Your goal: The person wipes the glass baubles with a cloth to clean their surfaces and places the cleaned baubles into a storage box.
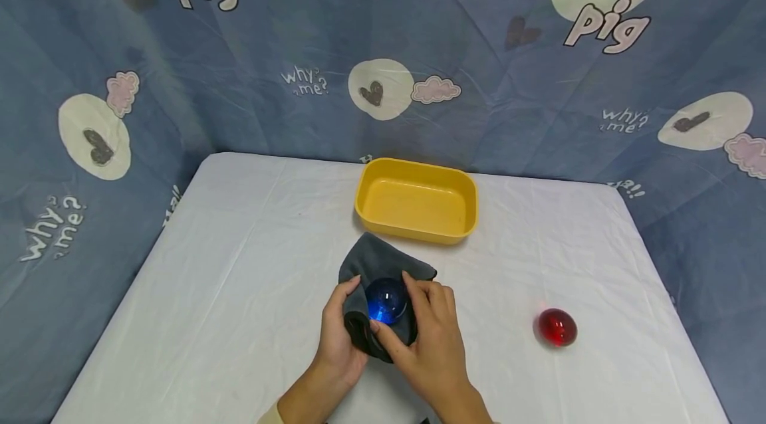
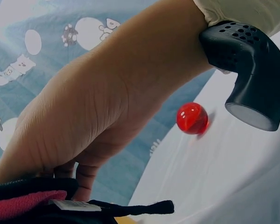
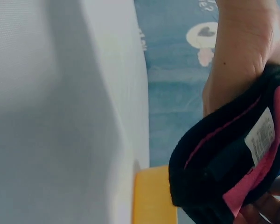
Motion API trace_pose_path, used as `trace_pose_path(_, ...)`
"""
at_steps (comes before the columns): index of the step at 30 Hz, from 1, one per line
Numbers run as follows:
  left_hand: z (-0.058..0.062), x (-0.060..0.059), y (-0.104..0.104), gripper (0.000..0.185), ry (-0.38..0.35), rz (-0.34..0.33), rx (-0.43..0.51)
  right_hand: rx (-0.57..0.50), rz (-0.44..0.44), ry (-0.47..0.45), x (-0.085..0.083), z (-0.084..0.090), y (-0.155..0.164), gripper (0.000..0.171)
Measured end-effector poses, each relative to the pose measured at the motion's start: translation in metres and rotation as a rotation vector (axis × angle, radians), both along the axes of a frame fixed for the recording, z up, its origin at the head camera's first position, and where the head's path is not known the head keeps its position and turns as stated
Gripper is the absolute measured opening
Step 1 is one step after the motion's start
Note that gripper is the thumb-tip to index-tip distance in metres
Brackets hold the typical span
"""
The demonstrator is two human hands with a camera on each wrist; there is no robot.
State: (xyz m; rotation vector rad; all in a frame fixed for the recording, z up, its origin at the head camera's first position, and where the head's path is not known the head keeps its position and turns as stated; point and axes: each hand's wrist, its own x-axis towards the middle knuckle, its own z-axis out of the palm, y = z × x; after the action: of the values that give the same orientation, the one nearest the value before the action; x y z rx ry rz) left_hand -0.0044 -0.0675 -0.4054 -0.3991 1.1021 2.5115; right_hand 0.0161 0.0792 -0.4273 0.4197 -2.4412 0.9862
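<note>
A clear blue ball (image 1: 385, 301) lies on a dark grey cloth (image 1: 374, 256) held above the front middle of the table. My left hand (image 1: 340, 334) grips the cloth from the left, thumb on top and the other fingers hidden beneath. With thumb and forefinger on either side of the ball, my right hand (image 1: 435, 341) holds it against the cloth. The right wrist view shows the cloth's underside, where a pink layer and a white label (image 3: 261, 137) appear between dark folds; only a sliver of blue is visible there.
Behind the hands stands a yellow tray (image 1: 419, 232) with nothing in it. A clear red ball (image 1: 558, 327) rests on the white-covered table (image 1: 251, 264), to the right of the hands. Blue printed curtain (image 1: 311, 18) hangs around the table's back and sides.
</note>
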Motion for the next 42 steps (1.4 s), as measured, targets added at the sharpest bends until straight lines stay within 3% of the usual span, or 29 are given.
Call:
trace_pose_path(5, 0.0, -0.0002, -0.0007, 0.052, 0.003, -0.014, 0.0, 0.008, -0.003, 0.006, 0.0002, 0.0009, -0.0017, 0.085)
trace_pose_path(13, -0.0001, -0.0011, -0.0005, 0.042, 0.018, 0.004, 0.022, -0.012, 0.022, 0.037, -0.0008, 0.0028, -0.003, 0.069)
trace_pose_path(19, -0.0003, -0.0001, 0.0001, 0.047, 0.011, 0.002, 0.006, -0.036, 0.036, 0.06, -0.0026, 0.0043, -0.0013, 0.06)
trace_pose_path(26, -0.0002, 0.001, 0.0005, 0.05, 0.019, -0.017, 0.003, -0.079, 0.013, 0.023, -0.0034, 0.0026, -0.0003, 0.054)
trace_pose_path(36, -0.0001, 0.0016, 0.0011, 0.042, 0.007, -0.019, 0.019, -0.026, -0.011, 0.024, -0.0052, 0.004, 0.0011, 0.045)
trace_pose_path(42, 0.0003, 0.0007, 0.0, 0.041, 0.012, -0.015, 0.018, 0.02, -0.013, -0.055, -0.0002, 0.0034, -0.001, 0.051)
